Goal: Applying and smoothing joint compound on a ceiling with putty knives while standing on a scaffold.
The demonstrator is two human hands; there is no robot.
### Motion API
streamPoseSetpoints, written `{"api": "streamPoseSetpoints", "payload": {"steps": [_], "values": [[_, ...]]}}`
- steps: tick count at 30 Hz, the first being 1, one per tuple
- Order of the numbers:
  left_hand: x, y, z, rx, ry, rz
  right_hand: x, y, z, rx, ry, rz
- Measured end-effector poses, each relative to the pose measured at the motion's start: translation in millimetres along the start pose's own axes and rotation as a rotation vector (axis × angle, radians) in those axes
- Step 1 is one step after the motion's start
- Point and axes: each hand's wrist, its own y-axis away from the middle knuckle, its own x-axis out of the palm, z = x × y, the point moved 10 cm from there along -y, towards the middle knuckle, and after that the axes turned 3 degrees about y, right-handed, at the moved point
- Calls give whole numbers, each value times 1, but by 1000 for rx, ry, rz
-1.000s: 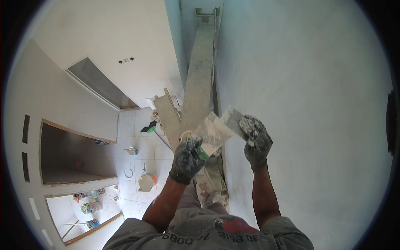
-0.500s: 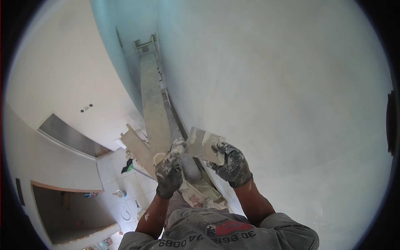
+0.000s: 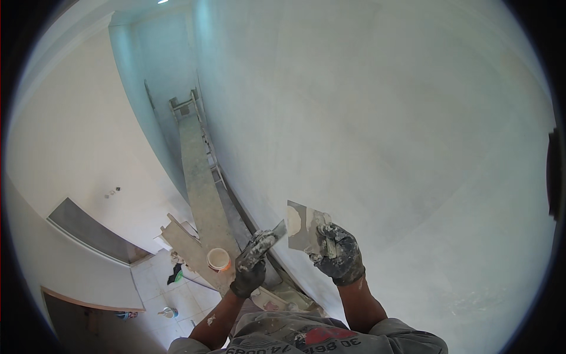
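Both my hands wear dark gloves crusted with pale putty. My right hand (image 3: pixel 342 258) is closed round the handle side of a wide putty knife (image 3: pixel 299 237), whose flat metal blade carries smears of putty. Just to its left, my left hand (image 3: pixel 251 268) grips a smaller putty knife (image 3: pixel 280 229) with its narrow blade pointing up and right. The two blades are close but apart, in front of a pale plastered wall (image 3: pixel 401 147). A round tub (image 3: pixel 218 259) with a white inside and an orange side stands by my left hand.
A long scaffold plank (image 3: pixel 203 177) runs along the wall toward a metal frame (image 3: pixel 184 105) in the far corner. A shorter board (image 3: pixel 187 245) lies at its left. Far below is a tiled floor (image 3: pixel 156 268) with a can (image 3: pixel 170 312) and a doorway-like opening (image 3: pixel 94 233).
The view has tilted up, so the plank and frame sit lower. My hands have drawn apart slightly, the left knife's blade has come into sight, and the tub is no longer partly covered.
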Motion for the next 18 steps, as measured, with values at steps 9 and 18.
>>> {"api": "streamPoseSetpoints", "payload": {"steps": [9, 18], "values": [[1, -24, -10, -89, 47, -128, -15, -2, 45, -286, 151, -140], [-14, 36, -4, -509, 501, -136, -21, -5, 41, -290, 244, -202]]}}
